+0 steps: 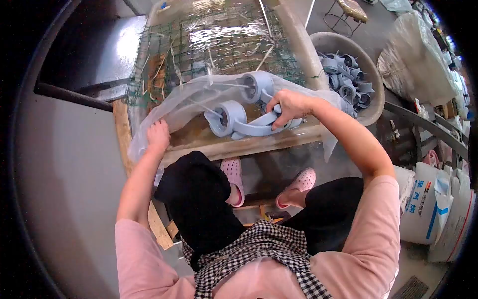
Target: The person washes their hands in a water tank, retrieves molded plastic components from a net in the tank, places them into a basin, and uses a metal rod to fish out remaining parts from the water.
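My right hand (pixel 291 108) is closed on a joined set of blue-grey plastic parts (pixel 233 118), with round cup-like rings and curved arms, held over the near edge of a water-filled tub (pixel 219 149). A clear plastic bag (pixel 184 92) stretches behind and around the parts. At the left, my left hand (pixel 158 134) has its fingers curled on the bag's edge. Green netting (pixel 199 45) lies at the water's surface beyond the bag.
A round basin (pixel 373 112) full of similar blue-grey parts stands to the right of the tub. White printed sacks (pixel 423 204) lie at the lower right, below a metal rail (pixel 428 127). A stool (pixel 353 10) stands at the back right.
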